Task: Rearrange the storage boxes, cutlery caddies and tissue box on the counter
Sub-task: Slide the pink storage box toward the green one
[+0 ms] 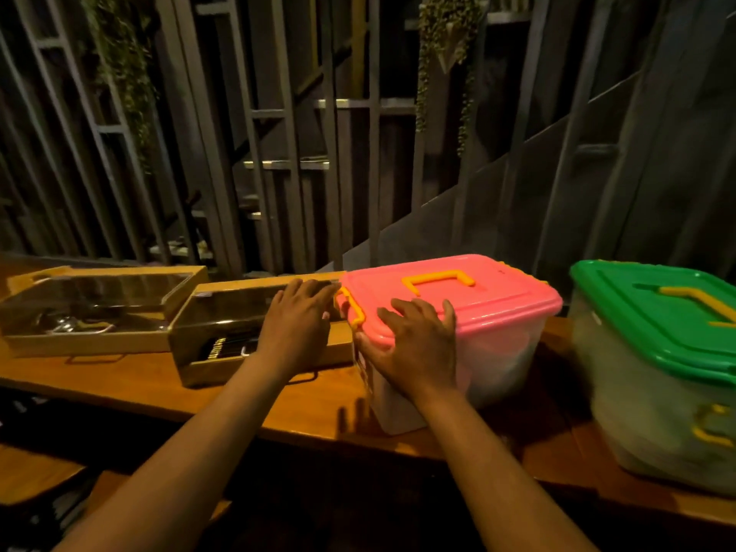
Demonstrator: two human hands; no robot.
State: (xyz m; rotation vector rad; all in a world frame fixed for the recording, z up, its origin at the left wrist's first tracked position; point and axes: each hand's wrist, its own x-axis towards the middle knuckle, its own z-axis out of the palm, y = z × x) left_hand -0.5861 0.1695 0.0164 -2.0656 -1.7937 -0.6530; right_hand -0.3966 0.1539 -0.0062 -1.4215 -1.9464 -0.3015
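Counter (pixel 159 388), wooden: carrying every item. Right hand (pixel 414 344): lying open, relaxed fingers spreading over the front rim of the pink-lidded storage box (pixel 502 308), thumb against its clear wall, clasping nothing. Left hand (pixel 298 324): reaching straight-fingered over the nearer cutlery caddy (pixel 207 364), tips nearing the box's yellow side latch (pixel 352 308). Green-lidded box (pixel 657 372): standing just right. Handling: be taking both end walls low, sliding level

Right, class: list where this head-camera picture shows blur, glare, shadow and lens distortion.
Head view: dim, warm light; the green-lidded box at right is smeared by blur; the nearer caddy's clear lid reflects light; a finger-shaped shadow falls on the counter; the bars behind splay outward, wide-angle distortion.
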